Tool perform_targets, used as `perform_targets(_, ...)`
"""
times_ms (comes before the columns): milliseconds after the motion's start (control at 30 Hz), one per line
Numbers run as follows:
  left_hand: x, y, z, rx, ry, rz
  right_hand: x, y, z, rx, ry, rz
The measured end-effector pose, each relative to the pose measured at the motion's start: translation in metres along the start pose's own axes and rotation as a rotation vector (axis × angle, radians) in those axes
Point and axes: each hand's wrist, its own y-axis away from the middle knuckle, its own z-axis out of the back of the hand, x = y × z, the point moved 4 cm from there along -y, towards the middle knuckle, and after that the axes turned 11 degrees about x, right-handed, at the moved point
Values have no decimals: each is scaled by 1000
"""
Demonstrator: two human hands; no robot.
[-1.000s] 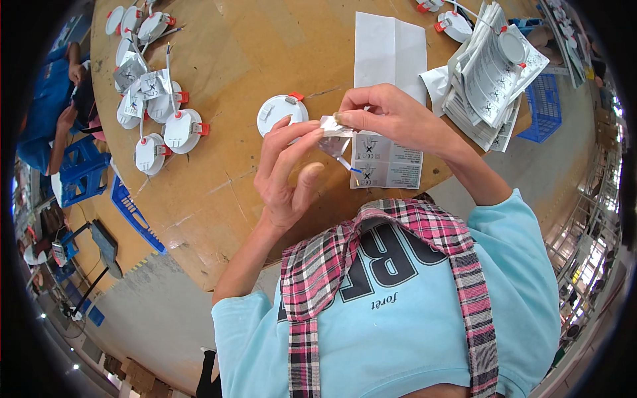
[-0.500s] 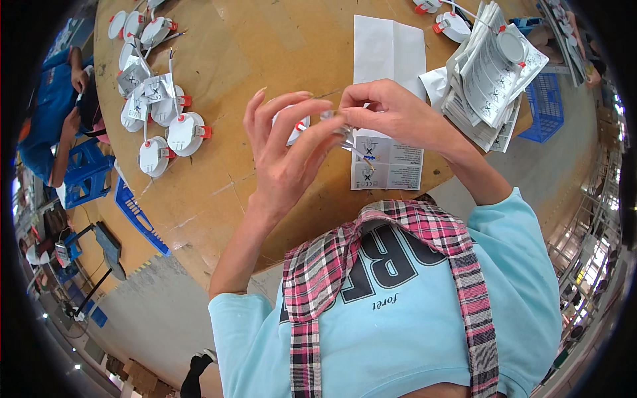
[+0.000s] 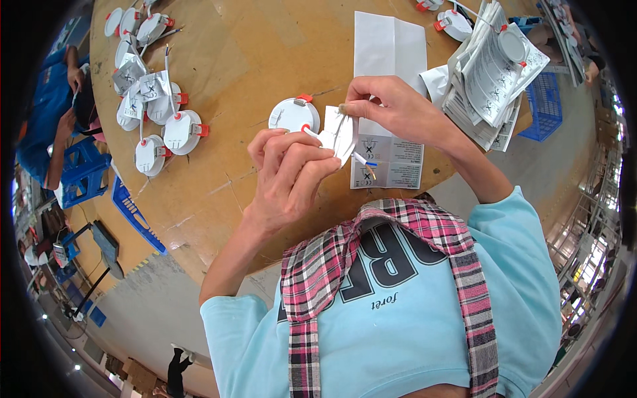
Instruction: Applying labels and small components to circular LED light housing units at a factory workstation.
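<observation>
One folded white paper slip (image 3: 338,136) sits, on my remote feed, between the left hand (image 3: 281,179), fingers closed on its side, and the right hand (image 3: 393,109), pinching its far end, long axis bodyward.

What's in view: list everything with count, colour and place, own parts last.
Table: one, brown, centre
Round light: one, white with red, centre
Paper slip: one, white, right of it
Cord end: one, white and blue, below the slip
Open leaflet: one, white, right of centre
Leaflet pile: uncountable, white, right
Right lights: at least three, white, upper right
Left lights: several, white, upper left
Stool: one, blue, left
Crate: one, blue, right
Co-worker: one, blue clothing, left
Shirt: one, light blue, bottom
Left hand: one, bare, holding slip
Right hand: one, bare, pinching slip
</observation>
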Motion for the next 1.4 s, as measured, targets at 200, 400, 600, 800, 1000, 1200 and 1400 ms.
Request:
perform_targets(200, -6, 13, 4, 61, -30, -28, -11, 0, 7, -75, 97, -75)
perform_targets(400, -11, 5, 16, 28, 49, 34, -1, -14, 10, -152, 238, -23)
perform_targets(600, 21, -25, 18, -71, 158, 227, -21, -53, 26, -36, -285, -6)
perform_targets(800, 33, -33, 20, -130, 113, 303, -24, -27, 51, -686, -643, 297)
perform_targets(1000, 42, -46, 10, -160, 99, 298, 36, 13, 12, -606, 527, 389)
perform_targets(1200, 54, -68, 11, -176, 31, 294, 48, 24, 23, -543, 497, 423)
perform_targets(1400, 45, -92, 16, -179, -71, 232, 76, 12, 5, -611, 608, 251)
